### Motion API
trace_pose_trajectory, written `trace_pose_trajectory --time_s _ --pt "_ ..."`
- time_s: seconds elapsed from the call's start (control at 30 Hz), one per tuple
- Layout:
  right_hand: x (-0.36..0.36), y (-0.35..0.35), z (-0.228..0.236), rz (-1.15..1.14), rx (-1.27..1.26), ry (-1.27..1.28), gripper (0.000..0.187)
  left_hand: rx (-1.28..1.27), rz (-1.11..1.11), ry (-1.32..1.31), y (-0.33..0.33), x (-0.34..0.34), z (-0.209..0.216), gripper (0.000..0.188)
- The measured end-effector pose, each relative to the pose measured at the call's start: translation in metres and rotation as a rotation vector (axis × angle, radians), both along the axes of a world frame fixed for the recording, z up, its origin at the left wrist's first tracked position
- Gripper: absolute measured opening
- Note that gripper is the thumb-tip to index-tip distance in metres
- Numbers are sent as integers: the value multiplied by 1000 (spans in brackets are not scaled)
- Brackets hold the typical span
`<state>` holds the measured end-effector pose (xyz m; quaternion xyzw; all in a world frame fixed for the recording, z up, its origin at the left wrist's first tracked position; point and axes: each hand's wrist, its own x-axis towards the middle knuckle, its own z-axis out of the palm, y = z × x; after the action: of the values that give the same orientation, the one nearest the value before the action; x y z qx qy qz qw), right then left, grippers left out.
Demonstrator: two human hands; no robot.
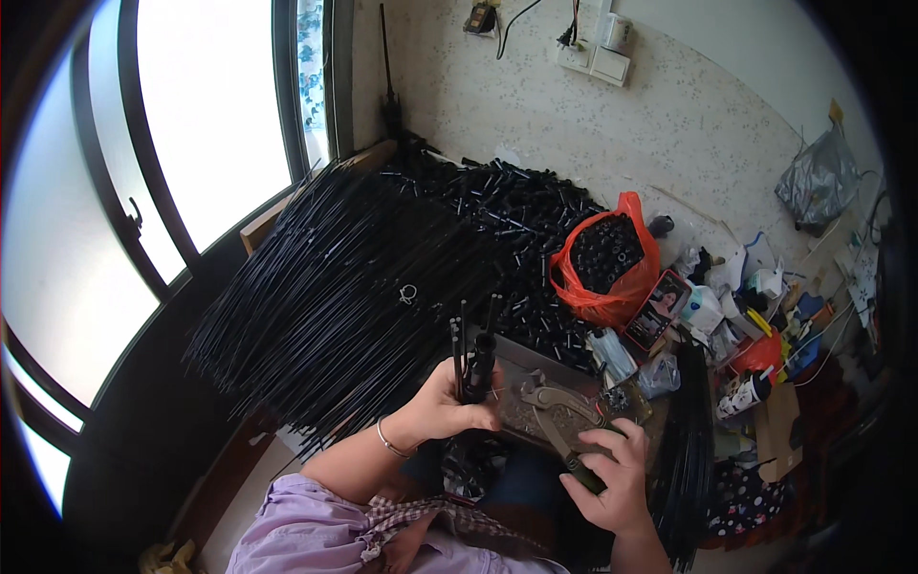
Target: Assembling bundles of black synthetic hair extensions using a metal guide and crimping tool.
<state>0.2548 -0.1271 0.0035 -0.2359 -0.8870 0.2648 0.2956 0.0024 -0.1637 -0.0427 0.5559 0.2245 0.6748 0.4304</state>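
Short black plastic tube with thin black metal rods point(475, 359), upright in the closed left hand point(445, 402), above the lap; right hand point(612, 474) wrapped around grey metal pliers point(559, 426); beyond, fanned pile of long black rods point(344, 277), orange plastic bag of black caps point(607, 260)

We see a heap of thin black metal rods point(335, 287) with a dull sheen, and behind them short black plastic tubes point(516, 220), faintly glossy. The crinkled orange plastic bag point(612, 287) shines — thin film, creased all over. The grey metal pliers point(550, 407) look worn and matt (their dark handles seem rubbery). A silvery metal bangle point(387, 442) glints; the lilac cloth sleeve point(296, 531) is soft and matt — the speckled wall point(650, 134) rough.
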Motion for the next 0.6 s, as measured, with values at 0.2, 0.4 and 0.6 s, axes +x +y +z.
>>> trace_pose_trajectory --time_s 0.2,0.4,0.6 --pt "3 3 11 -221 971 -217 16 -77 70 41 0 4 -1 34" --pt "2 14 14 211 337 7 20 -122 191 -92 -11 11 15 53" --pt "-4 -20 -102 812 -1871 603 34 -39 32 -56 -2 14 19 43"
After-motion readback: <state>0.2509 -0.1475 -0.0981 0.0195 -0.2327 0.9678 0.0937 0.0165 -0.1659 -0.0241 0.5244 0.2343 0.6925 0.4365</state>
